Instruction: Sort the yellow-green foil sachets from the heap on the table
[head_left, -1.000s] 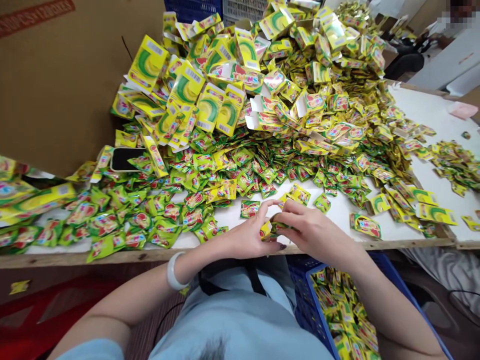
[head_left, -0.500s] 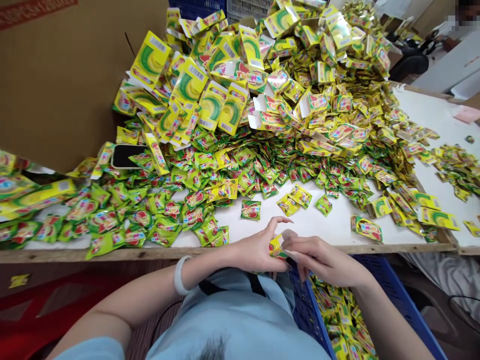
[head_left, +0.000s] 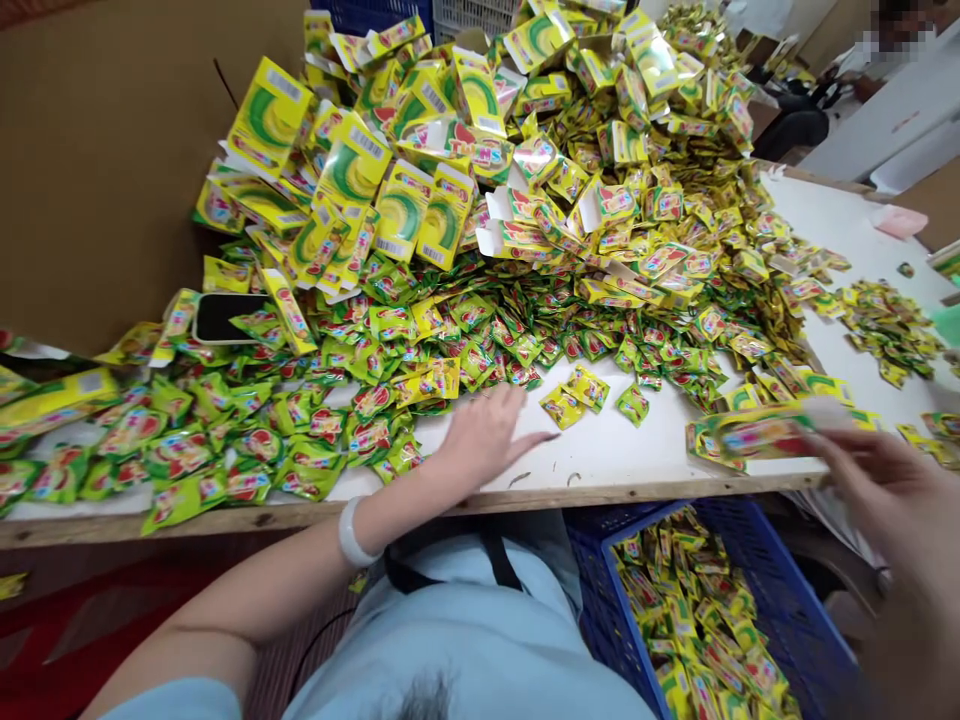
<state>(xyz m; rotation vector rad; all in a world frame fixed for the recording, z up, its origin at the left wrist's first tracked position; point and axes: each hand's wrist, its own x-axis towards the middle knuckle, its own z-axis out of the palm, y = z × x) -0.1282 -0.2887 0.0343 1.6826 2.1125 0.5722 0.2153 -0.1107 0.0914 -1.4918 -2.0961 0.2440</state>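
My left hand (head_left: pixel 486 432) reaches palm down over the white table top, its thumb stretched out to the side. Its fingers point toward the pile, and what lies under them is hidden. Off to the right, my right hand (head_left: pixel 889 490), smeared by motion, grips a small yellow-green box (head_left: pixel 765 432) by its right end. That box hovers over another small box (head_left: pixel 705 445) lying on the table. Two yellow sachets (head_left: pixel 574 397) and a green sachet (head_left: pixel 633 404) lie just right of my left hand.
A heap of open yellow cartons (head_left: pixel 352 165) and loose sachets covers the back. A phone (head_left: pixel 225 318) lies among sachets at left, by a large cardboard box (head_left: pixel 97 180). Below the wooden table edge (head_left: pixel 300 515), a blue crate (head_left: pixel 780 570) holds small boxes. Another person is far right.
My hands have parted from around the small box. The right hand has carried it to the right, while the left has moved forward and left, covering the place of a green sachet.
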